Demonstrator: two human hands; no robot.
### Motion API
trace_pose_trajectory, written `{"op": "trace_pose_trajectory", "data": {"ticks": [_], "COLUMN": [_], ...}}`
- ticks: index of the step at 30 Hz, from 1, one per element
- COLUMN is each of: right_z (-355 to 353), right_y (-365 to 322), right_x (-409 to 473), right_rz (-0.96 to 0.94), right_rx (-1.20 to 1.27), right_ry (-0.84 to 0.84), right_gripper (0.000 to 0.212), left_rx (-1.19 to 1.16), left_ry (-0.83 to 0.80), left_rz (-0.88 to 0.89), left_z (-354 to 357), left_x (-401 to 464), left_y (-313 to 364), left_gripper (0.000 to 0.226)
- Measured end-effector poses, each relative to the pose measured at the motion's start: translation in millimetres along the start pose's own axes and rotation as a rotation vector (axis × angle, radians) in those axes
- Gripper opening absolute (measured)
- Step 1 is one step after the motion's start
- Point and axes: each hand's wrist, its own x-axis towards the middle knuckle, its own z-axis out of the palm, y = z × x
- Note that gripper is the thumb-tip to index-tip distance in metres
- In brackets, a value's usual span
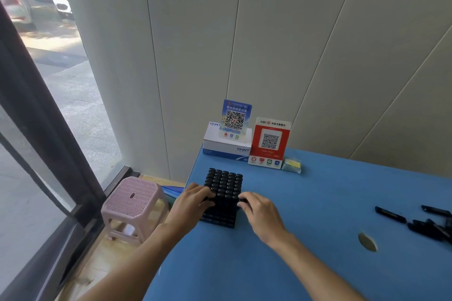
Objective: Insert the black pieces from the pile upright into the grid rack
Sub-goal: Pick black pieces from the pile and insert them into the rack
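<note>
Though packed almost full, looks light enough to slide: grid rack (225,186), standing on the blue table (318,264) with rows of round black tops showing. Probably stiff moulded plastic, so safe to brace by its side walls, but likely to skate on the smooth tabletop if pushed from one side only. Best steadied from both flanks, low down, clear of the seated tops.

Lies well to the right of the rack, apart from it: pile (430,225) of loose black pieces (390,214), long, slim and flat on their sides. Appear rigid, light and glossy, hence a little slippery; best taken near one end with a two-finger pinch, leaving the other end free to enter a cell upright.

Wraps the rack's near left corner: left grip (193,203), fingers curled over the top edge and pressed against the side, holding the rack in place.

Sits against the rack's near right corner: right grip (261,215), fingers bent inward with something black at the tips. Cannot tell whether pinching a piece or only clasping the rack wall.
</note>
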Motion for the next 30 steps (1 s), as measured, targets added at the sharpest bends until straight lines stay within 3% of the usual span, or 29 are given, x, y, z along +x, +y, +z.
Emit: {"op": "trace_pose_trajectory", "data": {"ticks": [6, 20, 30], "right_z": [8.5, 17.8, 20.3], "right_y": [1.1, 1.9, -5.8], "right_x": [0.7, 4.8, 2.3], "right_rz": [0.026, -0.01, 0.075], "right_rx": [-0.043, -0.079, -0.085], "right_ry": [-0.07, -0.033, -0.05], "right_gripper": [0.025, 0.013, 0.016], "left_rx": [0.023, 0.076, 0.061], "left_ry": [0.019, -0.031, -0.064], "left_rz": [0.004, 0.096, 0.153], "left_z": [5.4, -1.6, -0.4], "left_x": [3.3, 11.9, 13.7], "left_y": [-8.5, -14.1, -20.2], "left_gripper": [0.019, 0.016, 0.015]}}
